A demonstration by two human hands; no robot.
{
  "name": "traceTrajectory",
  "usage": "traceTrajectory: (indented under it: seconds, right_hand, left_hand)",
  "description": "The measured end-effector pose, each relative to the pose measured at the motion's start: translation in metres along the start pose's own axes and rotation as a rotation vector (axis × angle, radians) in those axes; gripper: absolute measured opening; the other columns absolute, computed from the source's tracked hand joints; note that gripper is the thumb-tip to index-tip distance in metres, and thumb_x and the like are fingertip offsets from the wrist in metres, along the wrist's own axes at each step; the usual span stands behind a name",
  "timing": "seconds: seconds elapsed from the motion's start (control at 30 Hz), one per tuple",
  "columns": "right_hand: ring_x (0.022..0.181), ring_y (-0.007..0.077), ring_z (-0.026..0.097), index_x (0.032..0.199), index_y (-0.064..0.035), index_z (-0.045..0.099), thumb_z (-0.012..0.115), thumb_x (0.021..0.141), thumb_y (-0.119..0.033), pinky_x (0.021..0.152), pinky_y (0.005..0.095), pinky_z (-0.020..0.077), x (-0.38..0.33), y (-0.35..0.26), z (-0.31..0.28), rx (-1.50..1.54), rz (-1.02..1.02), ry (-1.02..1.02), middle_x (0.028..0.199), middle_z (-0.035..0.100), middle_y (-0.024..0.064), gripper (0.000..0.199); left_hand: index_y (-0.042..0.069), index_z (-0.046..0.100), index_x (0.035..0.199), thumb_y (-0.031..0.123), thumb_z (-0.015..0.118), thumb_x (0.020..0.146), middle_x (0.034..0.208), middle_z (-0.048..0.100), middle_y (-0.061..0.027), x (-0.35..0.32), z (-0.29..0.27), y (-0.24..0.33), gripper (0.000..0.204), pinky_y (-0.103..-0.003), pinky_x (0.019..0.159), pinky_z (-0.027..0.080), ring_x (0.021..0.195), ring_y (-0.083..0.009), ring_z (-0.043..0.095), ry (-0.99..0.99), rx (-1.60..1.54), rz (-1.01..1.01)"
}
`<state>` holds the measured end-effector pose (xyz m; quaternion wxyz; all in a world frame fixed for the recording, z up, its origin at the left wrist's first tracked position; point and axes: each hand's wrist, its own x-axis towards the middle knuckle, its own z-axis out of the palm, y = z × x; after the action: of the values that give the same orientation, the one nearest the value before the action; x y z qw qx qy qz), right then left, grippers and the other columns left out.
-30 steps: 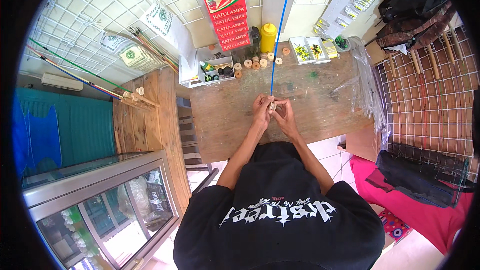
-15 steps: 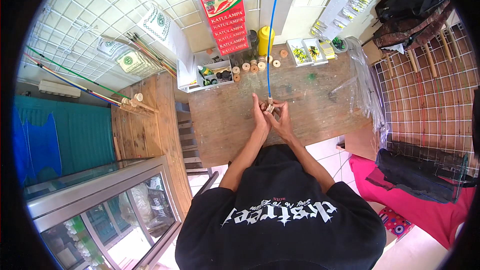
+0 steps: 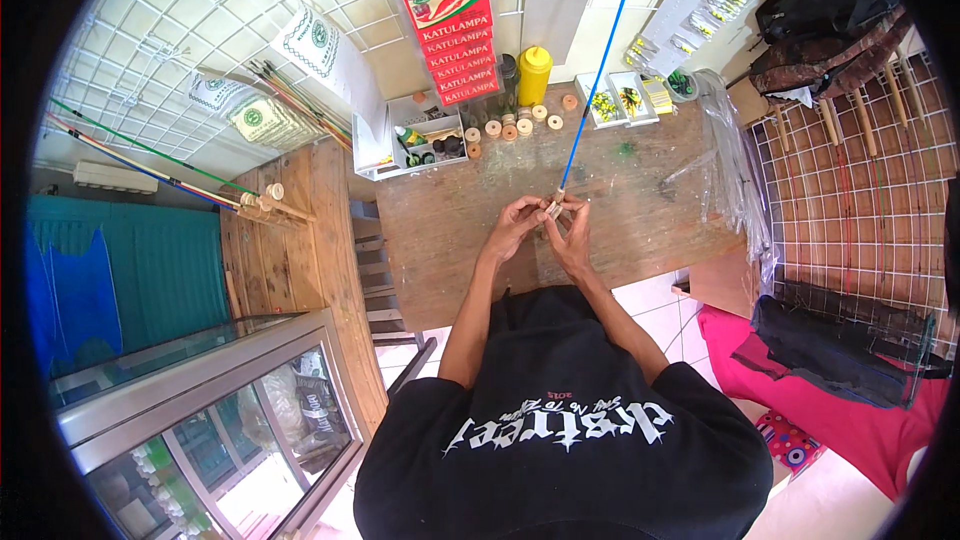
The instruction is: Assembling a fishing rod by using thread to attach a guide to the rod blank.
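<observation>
A thin blue fishing rod (image 3: 600, 80) slants up and to the right from between my hands, over the wooden table. At its lower end is a small pale wooden handle piece (image 3: 555, 209). My left hand (image 3: 516, 227) closes its fingertips on the left side of this piece. My right hand (image 3: 572, 238) pinches it from the right, close to where the blue rod starts. Fingers cover part of the handle, so its full shape is hidden.
Several small wooden discs (image 3: 509, 132) stand along the back of the worktable (image 3: 450, 240). Behind them are a yellow squeeze bottle (image 3: 534, 77) and a divided white box (image 3: 385, 168). White trays of small yellow items (image 3: 603, 108) and clear plastic sleeves (image 3: 727, 170) lie right.
The blue rod has tilted from nearly upright toward the right. Both hands have shifted slightly right, and my left fingers, with the thumb raised before, are now bent onto the handle piece.
</observation>
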<state>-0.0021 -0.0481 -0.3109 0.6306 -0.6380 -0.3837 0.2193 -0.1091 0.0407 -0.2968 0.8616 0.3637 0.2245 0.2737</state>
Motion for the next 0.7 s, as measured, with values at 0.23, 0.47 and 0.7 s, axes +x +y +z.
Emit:
traceTrajectory:
  seconds: [0.23, 0.47, 0.7]
  right_hand:
    - [0.115, 0.0304, 0.052, 0.11, 0.0013, 0.039, 0.066, 0.085, -0.007, 0.092, 0.0408, 0.0503, 0.001, -0.015, 0.002, 0.083, 0.089, -0.022, 0.123, 0.046, 0.0227, 0.037]
    - [0.112, 0.0269, 0.054, 0.108, -0.0008, 0.036, 0.064, 0.088, -0.007, 0.09, 0.0388, 0.0505, 0.004, -0.02, 0.0, 0.054, 0.095, -0.003, 0.117, 0.05, 0.0197, 0.035]
    - [0.108, 0.0237, 0.055, 0.106, -0.0026, 0.035, 0.063, 0.089, -0.005, 0.086, 0.0373, 0.0501, 0.008, -0.018, 0.001, 0.03, 0.039, -0.004, 0.117, 0.052, 0.0188, 0.032]
  left_hand:
    - [0.003, 0.063, 0.101, 0.009, 0.072, 0.082, 0.097, 0.062, -0.0019, 0.008, -0.009, 0.0, 0.021, -0.026, 0.083, 0.045, 0.095, -0.0097, 0.057, -0.063, 0.183, 0.079]
    - [0.002, 0.063, 0.098, 0.01, 0.071, 0.084, 0.094, 0.062, -0.0025, 0.005, 0.002, -0.003, 0.018, -0.025, 0.082, 0.045, 0.093, -0.0098, 0.056, -0.005, 0.223, 0.083]
    - [0.002, 0.063, 0.095, 0.007, 0.068, 0.086, 0.095, 0.064, -0.0042, 0.005, 0.015, -0.003, 0.012, -0.026, 0.084, 0.044, 0.093, -0.0114, 0.058, 0.066, 0.215, 0.186]
